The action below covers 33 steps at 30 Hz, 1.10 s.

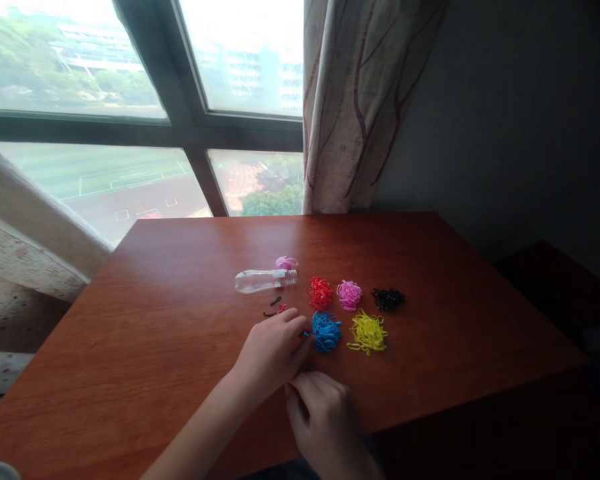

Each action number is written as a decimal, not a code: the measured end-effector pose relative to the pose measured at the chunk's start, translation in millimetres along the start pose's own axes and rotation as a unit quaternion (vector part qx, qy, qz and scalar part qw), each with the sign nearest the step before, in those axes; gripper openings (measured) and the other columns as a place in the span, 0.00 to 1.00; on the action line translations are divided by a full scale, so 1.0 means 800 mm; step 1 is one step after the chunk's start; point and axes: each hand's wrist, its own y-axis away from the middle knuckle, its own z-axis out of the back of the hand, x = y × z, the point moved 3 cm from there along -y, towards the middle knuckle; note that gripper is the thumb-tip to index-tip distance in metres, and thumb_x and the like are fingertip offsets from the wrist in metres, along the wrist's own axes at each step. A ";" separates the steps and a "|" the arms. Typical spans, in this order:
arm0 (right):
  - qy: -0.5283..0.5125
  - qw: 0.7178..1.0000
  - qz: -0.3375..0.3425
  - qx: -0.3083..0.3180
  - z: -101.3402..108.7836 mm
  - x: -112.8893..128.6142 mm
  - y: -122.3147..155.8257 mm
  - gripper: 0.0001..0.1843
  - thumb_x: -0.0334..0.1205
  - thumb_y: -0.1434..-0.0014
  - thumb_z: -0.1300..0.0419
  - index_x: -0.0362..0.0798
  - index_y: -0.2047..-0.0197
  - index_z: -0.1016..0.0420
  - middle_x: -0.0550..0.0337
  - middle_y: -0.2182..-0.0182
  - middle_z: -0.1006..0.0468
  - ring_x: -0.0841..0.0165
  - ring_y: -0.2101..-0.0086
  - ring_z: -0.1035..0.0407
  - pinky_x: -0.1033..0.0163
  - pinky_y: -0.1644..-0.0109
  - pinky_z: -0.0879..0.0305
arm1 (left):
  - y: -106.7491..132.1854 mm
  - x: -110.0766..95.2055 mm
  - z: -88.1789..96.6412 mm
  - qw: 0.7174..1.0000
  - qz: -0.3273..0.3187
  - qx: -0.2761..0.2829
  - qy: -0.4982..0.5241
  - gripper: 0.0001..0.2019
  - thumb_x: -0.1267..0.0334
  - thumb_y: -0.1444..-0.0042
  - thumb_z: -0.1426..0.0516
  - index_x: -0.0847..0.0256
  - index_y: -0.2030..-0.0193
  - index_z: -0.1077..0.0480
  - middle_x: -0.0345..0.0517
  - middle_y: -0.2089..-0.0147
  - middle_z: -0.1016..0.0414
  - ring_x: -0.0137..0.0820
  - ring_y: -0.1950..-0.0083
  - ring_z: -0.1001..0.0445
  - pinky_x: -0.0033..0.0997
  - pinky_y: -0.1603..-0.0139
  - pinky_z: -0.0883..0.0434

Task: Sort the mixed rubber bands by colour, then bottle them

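Small rubber bands lie in sorted heaps on a brown wooden table [170,293]: red [320,292], pink [349,295], black [388,298], blue [326,331] and yellow [367,332]. My left hand [273,350] rests on the table with its fingertips pinched together at the left edge of the blue heap. My right hand [323,417] sits just below it near the front edge, fingers curled inward; what they hold is hidden. A clear plastic bottle [263,281] lies on its side behind the hands, with a pink cap [285,263] beside its mouth.
A few loose black and red bands [275,307] lie between the bottle and my left hand. A window and a patterned curtain [360,100] stand behind the table. A dark wall is at the right.
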 end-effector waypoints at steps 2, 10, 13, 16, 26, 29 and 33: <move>-0.023 1.000 -0.009 0.001 0.002 0.000 -0.002 0.13 0.29 0.37 0.51 0.50 0.64 0.27 0.60 0.73 0.23 0.67 0.71 0.27 0.66 0.66 0.42 | 0.007 0.006 0.009 0.999 0.000 -0.023 0.036 0.07 0.62 0.38 0.47 0.55 0.61 0.26 0.43 0.62 0.25 0.30 0.65 0.26 0.27 0.65 0.32; -0.015 0.999 -0.050 0.016 -0.002 -0.003 -0.011 0.12 0.32 0.36 0.49 0.51 0.60 0.25 0.60 0.70 0.21 0.66 0.69 0.25 0.65 0.65 0.39 | 0.046 0.073 0.032 0.991 0.080 -0.084 0.060 0.08 0.61 0.38 0.46 0.57 0.62 0.26 0.41 0.66 0.25 0.28 0.70 0.30 0.26 0.67 0.34; 0.023 0.998 -0.055 0.024 -0.004 -0.002 -0.019 0.10 0.32 0.37 0.47 0.51 0.59 0.25 0.61 0.71 0.21 0.66 0.70 0.25 0.66 0.67 0.40 | 0.057 0.087 0.031 0.989 0.095 -0.097 0.060 0.08 0.61 0.39 0.47 0.57 0.63 0.26 0.41 0.66 0.25 0.29 0.68 0.29 0.26 0.67 0.34; 0.057 0.996 -0.059 0.038 -0.007 0.000 -0.029 0.09 0.31 0.38 0.45 0.51 0.58 0.26 0.62 0.72 0.21 0.66 0.71 0.25 0.66 0.68 0.41 | 0.062 0.089 0.027 0.989 0.100 -0.096 0.057 0.09 0.60 0.38 0.47 0.57 0.63 0.26 0.41 0.64 0.24 0.29 0.67 0.27 0.26 0.65 0.33; 0.088 0.992 -0.062 0.065 -0.020 0.007 -0.057 0.09 0.32 0.38 0.39 0.52 0.54 0.26 0.62 0.67 0.18 0.64 0.68 0.24 0.65 0.67 0.40 | 0.065 0.082 0.023 0.992 0.098 -0.070 0.030 0.09 0.60 0.36 0.48 0.55 0.62 0.27 0.41 0.61 0.24 0.32 0.61 0.26 0.28 0.63 0.33; 0.092 0.991 -0.064 0.068 -0.023 0.009 -0.062 0.08 0.32 0.37 0.39 0.52 0.55 0.26 0.62 0.67 0.18 0.65 0.68 0.24 0.65 0.67 0.40 | 0.066 0.081 0.024 0.994 0.087 -0.063 0.031 0.08 0.61 0.36 0.48 0.54 0.61 0.27 0.40 0.61 0.24 0.32 0.61 0.26 0.28 0.62 0.33; 0.109 0.989 -0.066 0.071 -0.025 0.011 -0.067 0.06 0.31 0.36 0.40 0.52 0.58 0.26 0.63 0.69 0.19 0.65 0.69 0.24 0.65 0.69 0.43 | 0.064 0.079 0.024 0.994 0.084 -0.058 0.034 0.08 0.62 0.36 0.47 0.54 0.61 0.27 0.41 0.61 0.24 0.32 0.60 0.25 0.28 0.62 0.33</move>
